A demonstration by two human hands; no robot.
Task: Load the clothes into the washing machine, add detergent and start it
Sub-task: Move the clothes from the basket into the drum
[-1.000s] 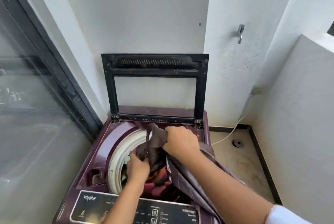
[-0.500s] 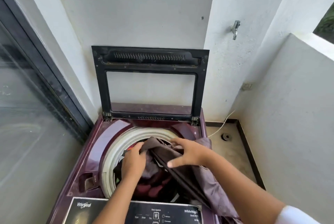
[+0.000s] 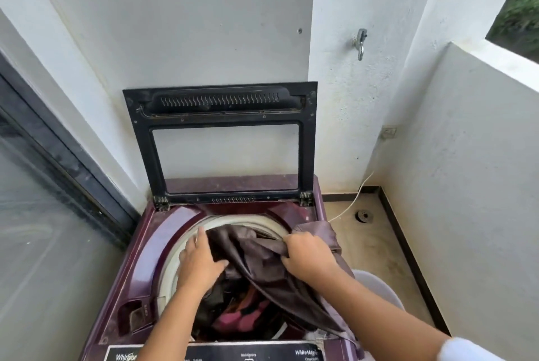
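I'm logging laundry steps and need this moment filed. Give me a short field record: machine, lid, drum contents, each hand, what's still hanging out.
machine: maroon top-load washing machine, in a corner by white walls
lid: lid raised upright at the back
drum contents: dark and pink clothes inside
left hand: left hand pressing the brown garment down at the drum rim
right hand: right hand gripping a bunched fold of it
hanging out: part of the garment over the machine's right edge
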